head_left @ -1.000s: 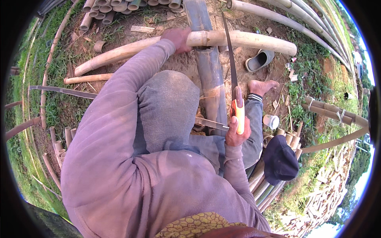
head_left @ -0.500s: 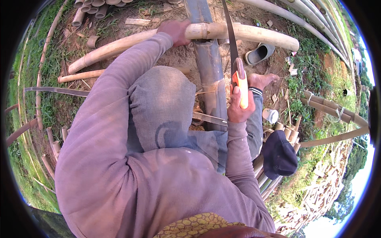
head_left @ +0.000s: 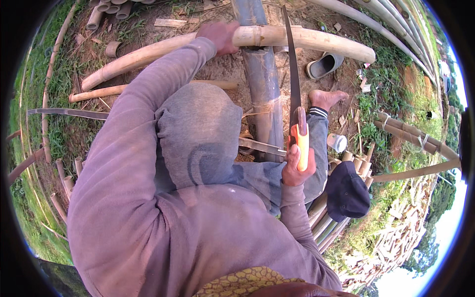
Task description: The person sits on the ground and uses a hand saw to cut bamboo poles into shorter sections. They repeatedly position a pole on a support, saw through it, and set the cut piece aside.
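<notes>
A thick pale bamboo pole (head_left: 331, 41) lies crosswise over a dark grey beam (head_left: 263, 86). My left hand (head_left: 219, 37) is closed round the pole, just left of the beam. In my right hand (head_left: 298, 170) is a handsaw (head_left: 295, 84), gripped by its orange and yellow handle. The long dark blade points away from me and crosses the pole just right of the beam. How deep the teeth sit in the bamboo, I cannot tell.
A long flat blade (head_left: 262, 146) lies beside my bent knee. A thinner bamboo stick (head_left: 106, 92) lies left. Right are a clog (head_left: 324, 66), a white cup (head_left: 337, 143) and a dark cap (head_left: 348, 192) on bamboo pieces. More poles (head_left: 396, 24) stretch across the far right.
My right hand has drawn the handsaw back toward my body, so the handle is nearer me. My left hand stays on the bamboo pole, which has hardly shifted.
</notes>
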Action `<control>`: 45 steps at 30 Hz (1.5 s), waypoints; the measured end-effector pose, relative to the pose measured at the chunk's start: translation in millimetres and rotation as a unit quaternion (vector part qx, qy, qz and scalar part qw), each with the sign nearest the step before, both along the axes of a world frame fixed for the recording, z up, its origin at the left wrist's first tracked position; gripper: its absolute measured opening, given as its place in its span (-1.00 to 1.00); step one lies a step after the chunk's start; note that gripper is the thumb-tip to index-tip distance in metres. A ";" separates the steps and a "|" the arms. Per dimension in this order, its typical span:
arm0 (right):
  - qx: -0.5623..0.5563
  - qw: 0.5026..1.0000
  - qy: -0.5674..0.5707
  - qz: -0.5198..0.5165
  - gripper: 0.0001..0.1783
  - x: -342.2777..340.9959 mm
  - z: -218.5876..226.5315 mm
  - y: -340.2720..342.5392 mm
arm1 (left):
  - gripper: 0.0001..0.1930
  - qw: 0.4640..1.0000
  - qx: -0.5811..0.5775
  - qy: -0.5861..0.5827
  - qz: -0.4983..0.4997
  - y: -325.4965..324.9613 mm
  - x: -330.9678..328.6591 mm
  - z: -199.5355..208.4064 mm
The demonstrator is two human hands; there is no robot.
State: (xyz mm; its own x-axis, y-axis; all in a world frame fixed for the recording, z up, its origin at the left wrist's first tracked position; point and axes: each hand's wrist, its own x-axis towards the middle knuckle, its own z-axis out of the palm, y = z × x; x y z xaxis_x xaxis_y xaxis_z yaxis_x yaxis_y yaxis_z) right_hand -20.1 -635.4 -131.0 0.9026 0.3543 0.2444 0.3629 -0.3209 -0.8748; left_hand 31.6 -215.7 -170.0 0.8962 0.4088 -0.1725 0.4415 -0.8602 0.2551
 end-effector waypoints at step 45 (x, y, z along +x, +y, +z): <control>-0.042 0.999 -0.004 0.005 -0.70 24.4 20.2 39.9 | -0.33 1.000 0.007 -0.021 0.013 4.8 -0.7 0.2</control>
State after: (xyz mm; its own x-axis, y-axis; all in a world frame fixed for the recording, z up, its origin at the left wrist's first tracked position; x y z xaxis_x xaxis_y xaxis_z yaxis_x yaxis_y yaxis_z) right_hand 4.3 -595.5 -110.8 0.8973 0.3824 0.2204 0.3727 -0.3888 -0.8426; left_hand 30.9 -210.9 -169.9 0.8917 0.4340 -0.1285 0.4526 -0.8525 0.2613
